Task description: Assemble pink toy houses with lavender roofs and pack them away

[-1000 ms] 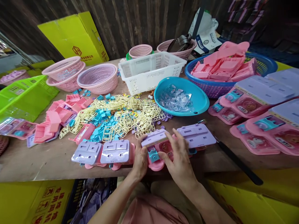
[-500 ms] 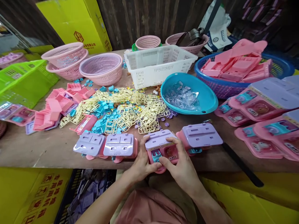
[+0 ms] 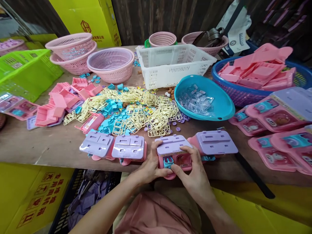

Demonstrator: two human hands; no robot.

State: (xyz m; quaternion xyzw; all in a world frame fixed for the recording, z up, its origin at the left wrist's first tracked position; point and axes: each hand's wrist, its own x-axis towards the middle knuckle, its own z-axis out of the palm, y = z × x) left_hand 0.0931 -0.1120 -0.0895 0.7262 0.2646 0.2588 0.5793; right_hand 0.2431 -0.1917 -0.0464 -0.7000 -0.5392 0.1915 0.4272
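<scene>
A pink toy pet house (image 3: 174,146) with a lilac roof is held at the table's front edge. My left hand (image 3: 151,165) grips its left side, fingers wrapped round the roof's edge and thumb low on the front. My right hand (image 3: 192,169) clasps the other side, its index finger on the roof edge and its thumb against the small blue part (image 3: 168,162) on the front. Two similar toy houses (image 3: 128,148) stand to the left, lilac roofs facing up. Another toy house (image 3: 215,143) is just right of my right hand.
Cream plastic frames (image 3: 158,118) and blue pieces are heaped mid-table. Behind them stand a blue bowl (image 3: 226,104) of clear parts and a white basket (image 3: 168,76). A black-handled tool (image 3: 255,177) lies at right, near several finished-looking toy houses (image 3: 275,151).
The view has shifted a little, so the table contents appear moved slightly right. Both hands keep the same hold on the toy house, the right thumb still at its blue part.
</scene>
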